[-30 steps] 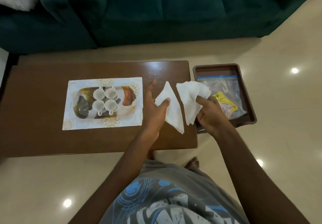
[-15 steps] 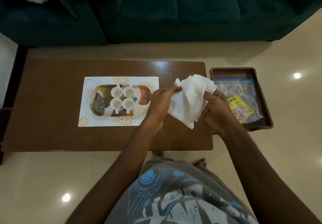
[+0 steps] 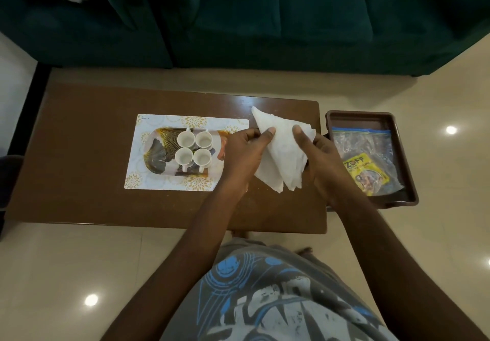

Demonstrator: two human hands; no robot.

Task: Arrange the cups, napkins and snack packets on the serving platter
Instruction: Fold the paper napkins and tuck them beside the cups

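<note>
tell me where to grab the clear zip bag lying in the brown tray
Take the zip bag by its blue seal strip at the far edge, coming down from above with a pinch. The bag lies flat inside the brown tray, whose raised walls block a sideways approach, and the yellow packet sits toward the near end, so it would probably hang steady from the strip.

The left arm (image 3: 191,248) and right arm (image 3: 379,248) reach forward. The left hand (image 3: 246,149) and right hand (image 3: 319,152) face each other, thumbs on top, fingers curled under, pinching a folded napkin (image 3: 283,155) between them.
</note>
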